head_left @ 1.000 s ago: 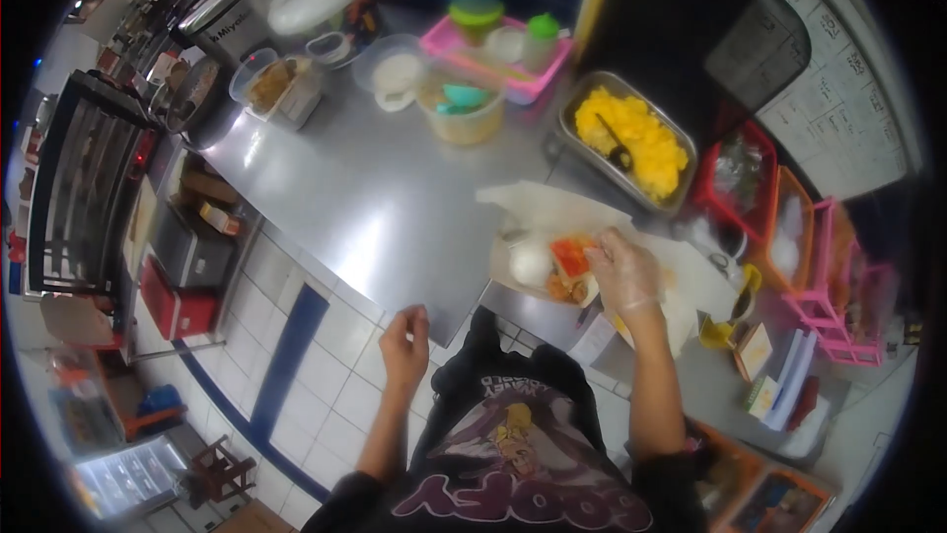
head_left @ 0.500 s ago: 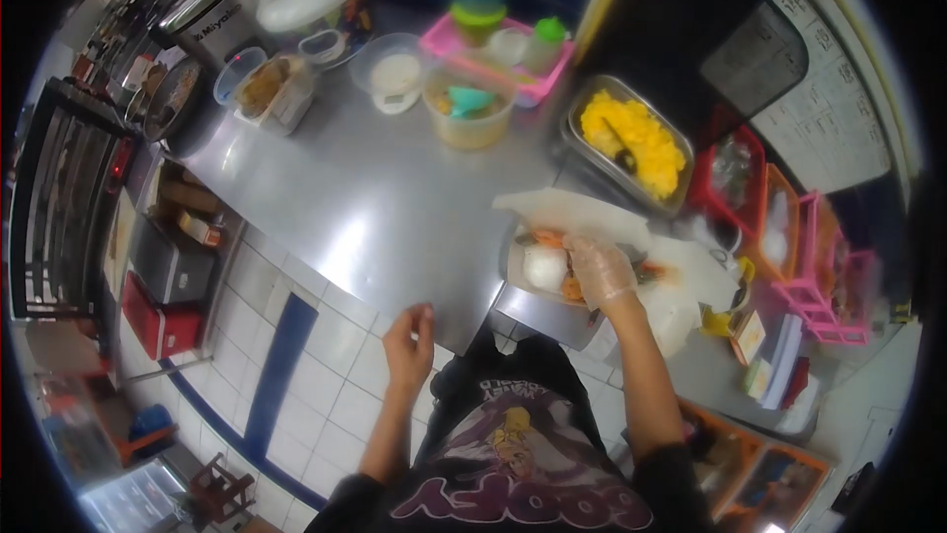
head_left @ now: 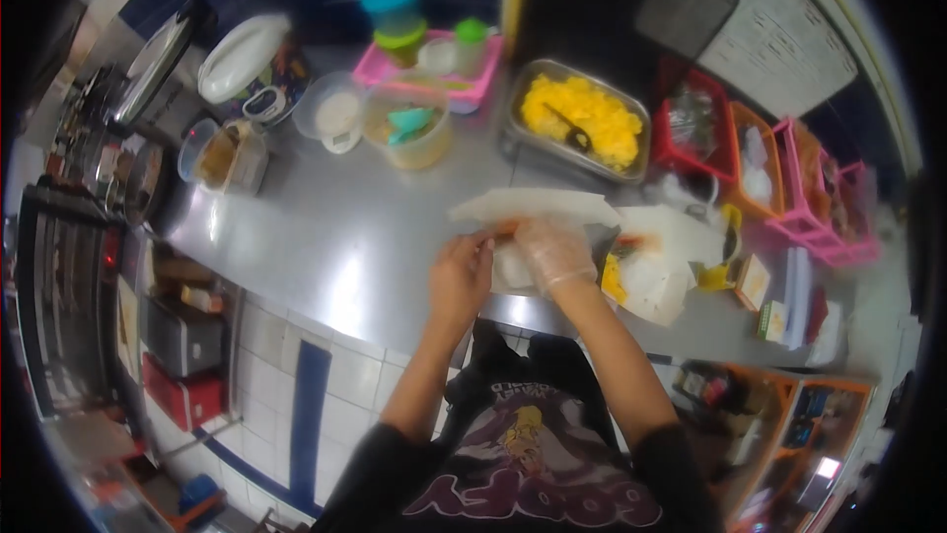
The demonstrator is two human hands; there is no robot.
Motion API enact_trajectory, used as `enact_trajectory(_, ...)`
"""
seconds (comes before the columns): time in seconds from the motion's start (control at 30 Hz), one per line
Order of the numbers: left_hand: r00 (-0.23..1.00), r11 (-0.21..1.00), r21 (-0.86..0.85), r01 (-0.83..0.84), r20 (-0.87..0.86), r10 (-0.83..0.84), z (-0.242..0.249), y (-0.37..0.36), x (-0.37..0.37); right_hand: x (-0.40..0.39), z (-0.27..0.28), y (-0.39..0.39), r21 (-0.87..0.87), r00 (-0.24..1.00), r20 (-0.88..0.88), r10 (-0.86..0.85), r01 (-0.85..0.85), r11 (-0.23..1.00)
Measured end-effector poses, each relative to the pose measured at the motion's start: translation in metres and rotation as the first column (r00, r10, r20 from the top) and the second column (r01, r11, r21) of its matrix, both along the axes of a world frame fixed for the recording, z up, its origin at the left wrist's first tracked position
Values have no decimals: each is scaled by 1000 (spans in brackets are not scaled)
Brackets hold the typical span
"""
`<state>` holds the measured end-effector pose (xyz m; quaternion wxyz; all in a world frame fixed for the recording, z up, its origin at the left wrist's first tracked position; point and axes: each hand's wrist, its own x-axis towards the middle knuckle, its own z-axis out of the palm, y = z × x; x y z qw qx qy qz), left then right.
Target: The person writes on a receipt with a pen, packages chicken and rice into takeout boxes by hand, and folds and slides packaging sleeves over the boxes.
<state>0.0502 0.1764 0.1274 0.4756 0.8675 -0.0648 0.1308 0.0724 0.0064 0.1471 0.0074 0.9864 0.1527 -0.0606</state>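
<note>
A food box lined with white paper [head_left: 538, 206] sits at the near edge of the steel counter [head_left: 335, 227]. Both hands are on it. My left hand [head_left: 462, 275], bare, grips the box's left side, fingers curled at the paper's edge. My right hand [head_left: 554, 252], in a clear plastic glove, covers the box's middle and hides most of the food. A bit of orange food shows between the hands. More white paper with yellow and red food [head_left: 646, 272] lies just right of the gloved hand.
A metal tray of yellow food [head_left: 582, 119] with a dark spoon stands behind the box. Further back are a tub with a teal scoop [head_left: 409, 129], a pink tray of containers [head_left: 424, 60], a white bowl [head_left: 335, 111]. Red and pink baskets [head_left: 789, 188] line the right.
My left hand rose from below the counter edge to the box's left side. My right hand stayed on the box. The view shifted, so everything sits further left.
</note>
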Motion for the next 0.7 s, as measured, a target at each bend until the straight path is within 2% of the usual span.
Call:
enact_trajectory(0.13,998,1000,-7,16,67,-15,8,-5,-1,-1,-13,-8,-71,998,38,44,-41,997)
enact_trajectory(0.2,996,992,-91,-89,-2,89,-5,-2,-11,-3,-23,-15,107,982,182,46,-67,992)
enact_trajectory(0.3,983,976,-130,-172,-84,162,-18,0,-25,5,-20,-16,124,973,216,84,-112,986)
enact_trajectory(0.4,963,953,-173,-248,-152,223,-14,-6,-36,7,-21,-15,172,982,168,84,-113,979)
enact_trajectory(0.53,959,956,-133,-261,-146,242,-11,-9,-48,7,-28,-12,218,976,212,46,-93,971)
enact_trajectory(0.6,960,963,-101,-249,-157,231,-7,-9,-53,7,-31,-11,118,984,151,96,-115,986)
enact_trajectory(0.63,960,965,-92,-246,-157,230,-7,-9,-55,4,-30,-12,128,985,149,92,-111,986)
enact_trajectory(0.7,961,965,-65,-254,-132,244,-8,-6,-59,-5,-24,-18,294,962,252,103,-177,939)
